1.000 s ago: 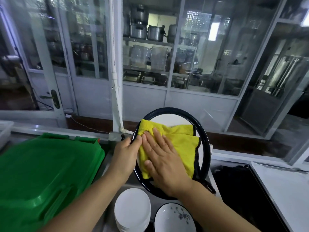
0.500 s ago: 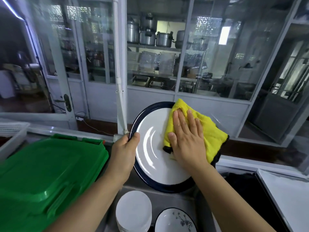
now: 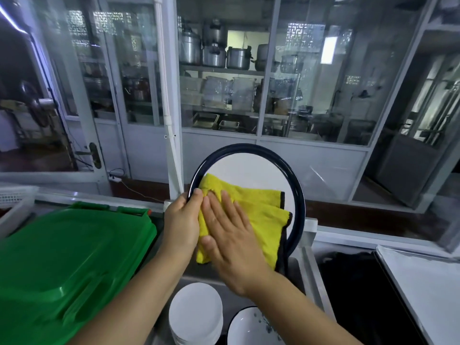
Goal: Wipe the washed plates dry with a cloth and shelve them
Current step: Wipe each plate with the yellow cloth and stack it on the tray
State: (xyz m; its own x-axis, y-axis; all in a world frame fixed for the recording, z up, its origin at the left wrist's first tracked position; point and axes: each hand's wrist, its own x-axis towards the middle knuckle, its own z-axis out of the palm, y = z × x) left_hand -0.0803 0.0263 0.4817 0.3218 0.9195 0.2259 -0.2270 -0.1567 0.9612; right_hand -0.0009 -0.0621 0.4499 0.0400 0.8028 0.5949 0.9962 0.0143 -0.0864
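Plate (image 3: 251, 168), white with a dark blue rim, stood tilted on edge at the centre of my view, above the steel sink (image 3: 302, 265). I searched for brands or writing and could read none; only the bowl (image 3: 251, 327) at 6 o'clock carried a small dark flower pattern. My left hand (image 3: 181, 225) gripped the rim of the plate at its 9 o'clock side, thumb on the front face and fingers curled behind. My right hand (image 3: 229, 240) lay flat with straight fingers and pressed the yellow cloth (image 3: 263, 215) against the lower left part of the plate.

Half a second before, this hand and the cloth were at 2 o'clock on the plate, over its right edge; they had since crossed to the left, so the thumbs nearly touched. The camera also stood a little lower.

At 8 o'clock lay a green lid (image 3: 64, 260). A stack of white plates (image 3: 195, 310) sat in the sink at 6 o'clock, just left of the bowl.
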